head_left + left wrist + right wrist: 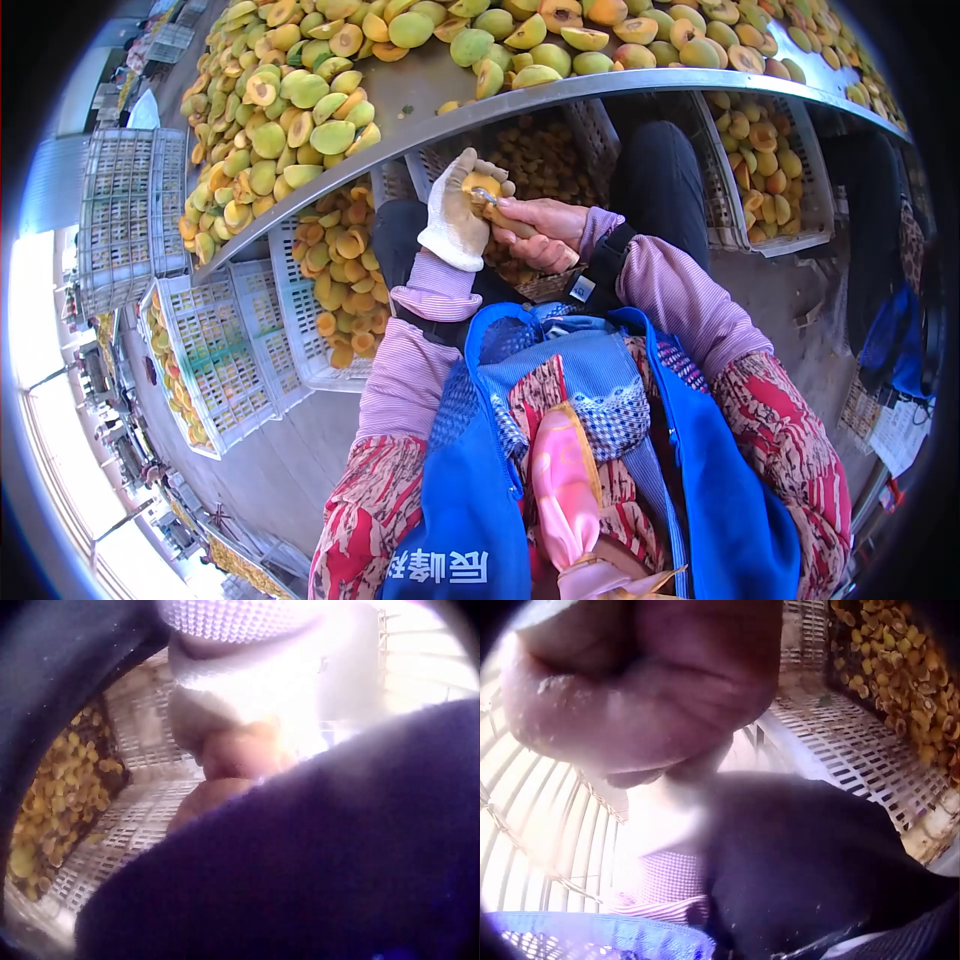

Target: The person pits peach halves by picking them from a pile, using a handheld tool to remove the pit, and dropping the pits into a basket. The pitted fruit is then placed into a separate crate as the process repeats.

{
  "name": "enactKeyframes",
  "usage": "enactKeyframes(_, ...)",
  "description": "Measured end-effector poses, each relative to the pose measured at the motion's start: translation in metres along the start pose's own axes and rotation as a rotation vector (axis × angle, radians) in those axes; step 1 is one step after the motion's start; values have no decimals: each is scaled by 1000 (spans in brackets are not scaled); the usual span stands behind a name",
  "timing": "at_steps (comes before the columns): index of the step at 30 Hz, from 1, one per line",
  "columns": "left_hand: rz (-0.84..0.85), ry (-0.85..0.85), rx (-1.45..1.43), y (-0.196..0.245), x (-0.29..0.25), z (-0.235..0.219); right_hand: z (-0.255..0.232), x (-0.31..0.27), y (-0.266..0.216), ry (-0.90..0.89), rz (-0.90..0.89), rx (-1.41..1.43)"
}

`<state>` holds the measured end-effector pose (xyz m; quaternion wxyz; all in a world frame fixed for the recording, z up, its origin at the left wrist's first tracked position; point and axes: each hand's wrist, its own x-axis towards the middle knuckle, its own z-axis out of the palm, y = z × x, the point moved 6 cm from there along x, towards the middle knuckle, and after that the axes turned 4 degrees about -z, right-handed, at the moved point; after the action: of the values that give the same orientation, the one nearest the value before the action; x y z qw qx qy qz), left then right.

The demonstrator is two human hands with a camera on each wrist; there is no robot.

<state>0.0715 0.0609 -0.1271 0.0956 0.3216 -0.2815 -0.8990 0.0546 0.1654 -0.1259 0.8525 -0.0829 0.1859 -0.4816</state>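
Note:
My left hand [455,218], in a white glove with a tan palm, cradles an orange-yellow peach half [482,184] in curled fingers. Bare and to its right, my right hand [550,228] grips a pitting tool [516,226] by its tan handle. The tool's small metal end meets the fruit's flesh. Both hands are close together above a crate of peach pieces [548,160] between the knees. In the right wrist view the curled right hand [652,697] looms large, the tool's tip out of sight. A dark sleeve covers much of the left wrist view.
Beyond the hands runs a metal table edge [560,92], with heaped peach halves [300,110] on top. Fruit-filled crates stand on the left [345,270] and right [765,170] under it. Stacked pale crates [130,220] are farther left. Another person's dark-clothed leg [870,220] shows at right.

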Motion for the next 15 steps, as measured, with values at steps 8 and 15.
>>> enactKeyframes(8,-125,79,-93,-2,-12,6,9,-8,2,-17,7,-47)
enactKeyframes(15,51,90,-379,7,-19,8,9,-17,8,64,-72,-146)
